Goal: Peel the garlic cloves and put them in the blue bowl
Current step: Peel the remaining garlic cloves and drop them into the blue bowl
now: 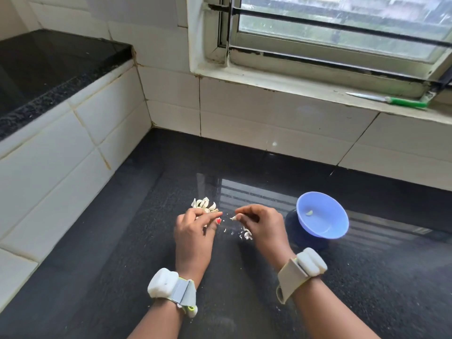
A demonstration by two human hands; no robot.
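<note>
On the glossy black stone worktop (244, 302), unpeeled white garlic cloves (203, 204) lay at twelve o'clock of the curled left hand (195, 228). The right hand (261, 223) pinched a small clove (233, 218); best strip its skin fully before dropping it into the round blue plastic bowl (322, 218) at three o'clock.

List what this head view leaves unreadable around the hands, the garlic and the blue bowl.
- Right hand: pinches a small white piece; too small to tell clove from skin.
- Left hand: its fingers hide whether it holds anything.
- Garlic pile: near part hidden by the left hand; count unclear.
- Blue bowl: one pale piece inside, too small to confirm it is peeled.
- Knife on the sill: blurred.
</note>
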